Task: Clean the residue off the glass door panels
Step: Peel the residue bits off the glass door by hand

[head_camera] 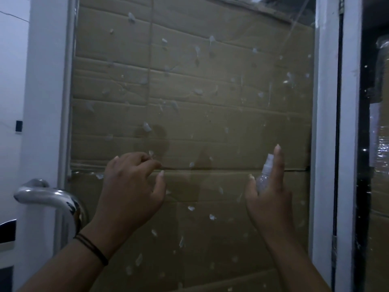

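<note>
Two bare hands raised to a clear glass door panel [210, 123] in a white frame [325, 144], flecked with whitish residue.

The panel fills the view above and between both hands, with flattened brown corrugated cardboard [210, 66] behind it. Small pale scraps of residue [147, 127] dot the glass above, between and below the hands. A curved silver metal lever handle [42, 193] sits on the frame just left of the left wrist. The left hand [130, 186] has its fingers curled, tips at the glass by a fleck; whether they pinch it I cannot tell. The right hand [271, 199] is clasped round a small clear plastic spray bottle with a white nozzle [265, 175], forefinger straight up beside the nozzle. A thin black cord bracelet [92, 247] circles the left wrist.
</note>
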The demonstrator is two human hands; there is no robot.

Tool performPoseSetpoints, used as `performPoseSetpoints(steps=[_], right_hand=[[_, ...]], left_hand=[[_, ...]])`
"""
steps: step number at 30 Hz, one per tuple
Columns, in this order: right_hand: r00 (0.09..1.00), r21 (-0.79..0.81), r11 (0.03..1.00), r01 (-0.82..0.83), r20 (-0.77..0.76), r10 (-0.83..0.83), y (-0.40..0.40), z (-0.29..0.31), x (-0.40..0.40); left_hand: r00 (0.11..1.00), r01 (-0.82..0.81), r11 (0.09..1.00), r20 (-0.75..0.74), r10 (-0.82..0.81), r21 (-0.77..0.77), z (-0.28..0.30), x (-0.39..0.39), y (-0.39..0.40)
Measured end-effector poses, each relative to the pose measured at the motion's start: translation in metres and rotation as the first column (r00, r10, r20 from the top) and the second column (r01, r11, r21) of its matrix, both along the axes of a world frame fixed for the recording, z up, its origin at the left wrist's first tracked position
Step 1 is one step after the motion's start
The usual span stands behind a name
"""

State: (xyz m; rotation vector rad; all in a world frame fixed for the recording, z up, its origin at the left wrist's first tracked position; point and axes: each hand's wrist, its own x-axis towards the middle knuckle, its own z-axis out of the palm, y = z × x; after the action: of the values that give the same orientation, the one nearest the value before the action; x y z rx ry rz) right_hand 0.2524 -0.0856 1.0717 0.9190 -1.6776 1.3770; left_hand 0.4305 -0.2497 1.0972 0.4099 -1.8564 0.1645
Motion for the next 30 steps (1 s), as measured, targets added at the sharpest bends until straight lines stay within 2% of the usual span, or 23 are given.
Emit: performPoseSetpoints(steps=[3,7,17,23,30], right_hand=[[0.999,0.003,1.000,-0.022,-0.029,0.022,-0.004,-0.001,0.006],[0.996,0.039,0.995,-0.089,0.014,0.088,-0.012,0.000,0.012],[0.997,0.053,0.998,-0.043,-0.062,0.046,-0.040,-0.007,0.034],[0.996,0.088,0.994,-0.071,-0.043,0.075,-0.051,-0.009,0.033],[0.992,0.039,0.992,-0.123,-0.022,0.124,-0.052,-0.008,0.030]], left_hand=[[1.000,-0.003,1.000,-0.007,0.003,0.018,-0.002,0.004,-0.001],[1.000,-0.016,1.000,-0.003,0.016,0.026,-0.003,0.012,-0.003],[0.999,-0.053,0.998,0.008,0.053,0.042,-0.006,0.033,-0.011],[0.997,-0.074,0.997,-0.005,0.075,0.037,-0.007,0.040,-0.013],[0.995,-0.102,0.994,-0.001,0.102,0.038,-0.009,0.041,-0.015]])
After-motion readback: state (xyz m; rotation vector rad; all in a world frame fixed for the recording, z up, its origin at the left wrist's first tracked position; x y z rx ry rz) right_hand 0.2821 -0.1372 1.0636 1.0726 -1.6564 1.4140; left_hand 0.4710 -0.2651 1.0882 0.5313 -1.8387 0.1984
